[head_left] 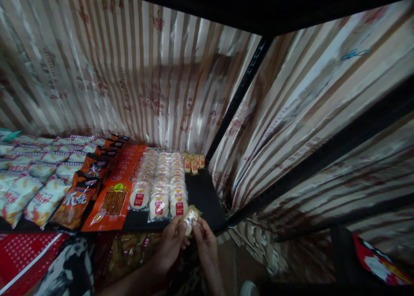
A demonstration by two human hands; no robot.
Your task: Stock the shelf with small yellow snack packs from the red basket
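Wrapped snack [191, 216] pinched by left hand [171, 241] and right hand [206, 242], seemingly being straightened; view dim; next move needs level grip.

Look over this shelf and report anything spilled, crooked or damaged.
Nothing stands out. The white bags, orange packets and round-cracker packs lie in rows on the dark shelf, small golden packets grouped at its back corner. The left hand and right hand hold a similar wrapped piece near the front edge. Small tears could go unseen.
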